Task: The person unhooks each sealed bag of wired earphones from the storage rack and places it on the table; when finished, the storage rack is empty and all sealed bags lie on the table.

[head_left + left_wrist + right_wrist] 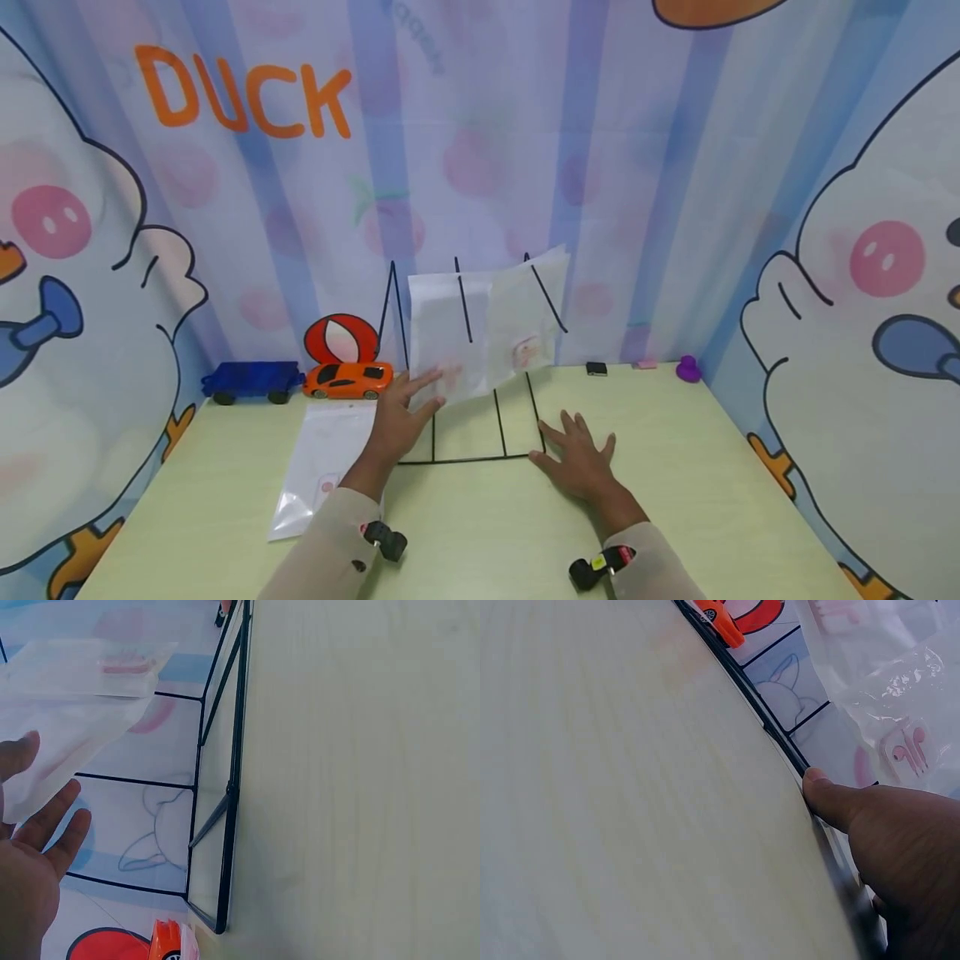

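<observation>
A black wire rack [468,460] stands near the back of the table. White translucent plastic bags [450,333] overlap its upper prongs; the right-hand one contains pink earphones [910,751]. My left hand [396,421] holds the lower left corner of the bags, and in the left wrist view the corner lies between thumb and fingers. At the rack's front right corner, my right hand [581,458] has its fingers spread, with the thumb against the base bar. Another plastic bag [326,454] lies flat on the table, partly hidden by my left forearm.
Along the back edge sit a blue toy wagon [251,382], an orange toy car [348,380], a small black item [596,368], a pink piece [645,364] and a purple rubber duck [687,369]. A red and white round shape [342,337] shows behind the car. Printed curtains enclose the table.
</observation>
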`<state>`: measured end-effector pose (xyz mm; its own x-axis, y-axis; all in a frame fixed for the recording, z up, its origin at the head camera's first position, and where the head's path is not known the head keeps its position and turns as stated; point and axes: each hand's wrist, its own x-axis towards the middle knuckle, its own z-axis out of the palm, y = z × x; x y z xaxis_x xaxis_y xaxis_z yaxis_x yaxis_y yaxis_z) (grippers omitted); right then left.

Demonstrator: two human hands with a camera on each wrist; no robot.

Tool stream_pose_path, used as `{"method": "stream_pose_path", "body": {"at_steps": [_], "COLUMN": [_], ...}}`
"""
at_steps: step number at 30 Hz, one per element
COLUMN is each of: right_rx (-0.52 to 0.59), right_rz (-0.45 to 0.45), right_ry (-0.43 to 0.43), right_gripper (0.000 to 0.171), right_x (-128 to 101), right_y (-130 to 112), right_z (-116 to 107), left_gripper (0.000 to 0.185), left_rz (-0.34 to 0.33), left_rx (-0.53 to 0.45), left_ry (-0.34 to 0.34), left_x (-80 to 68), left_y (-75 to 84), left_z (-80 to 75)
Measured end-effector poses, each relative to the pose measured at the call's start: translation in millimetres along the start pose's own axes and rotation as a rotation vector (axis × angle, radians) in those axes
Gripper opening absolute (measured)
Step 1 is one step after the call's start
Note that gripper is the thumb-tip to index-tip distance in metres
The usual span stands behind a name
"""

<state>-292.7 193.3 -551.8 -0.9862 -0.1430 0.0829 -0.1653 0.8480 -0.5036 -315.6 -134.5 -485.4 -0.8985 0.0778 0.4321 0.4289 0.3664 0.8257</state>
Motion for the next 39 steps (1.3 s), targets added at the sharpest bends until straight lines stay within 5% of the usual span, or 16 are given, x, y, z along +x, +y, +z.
{"method": "stream_pose_path", "body": {"at_steps": [4, 19, 30, 39], "right_rx": [-0.012, -0.034, -0.031, -0.027], "right_rz": [0.005, 0.013, 0.007, 0.005], "right_ry": [-0.001, -0.014, -0.004, -0.007], "right_gripper": [0.065, 0.066, 0.066, 0.065], "right_x": [1, 2, 2, 2], "right_y": [1, 2, 0, 1], "right_z": [1, 1, 0, 1], "left_gripper": [0.048, 0.043, 0.042, 0.041], "left_rz": [0.027, -0.042, -0.140, -0.079], "left_rx": [-0.011, -0.046, -0.043, -0.055], "left_ry": [0.041, 0.163, 0.147, 0.131], "left_x": [-5.3, -23.0, -35.9, -49.6], "left_y": [2.3, 13.4, 25.1, 31.0], "left_z": [3.2, 9.2, 4.9, -0.2]}}
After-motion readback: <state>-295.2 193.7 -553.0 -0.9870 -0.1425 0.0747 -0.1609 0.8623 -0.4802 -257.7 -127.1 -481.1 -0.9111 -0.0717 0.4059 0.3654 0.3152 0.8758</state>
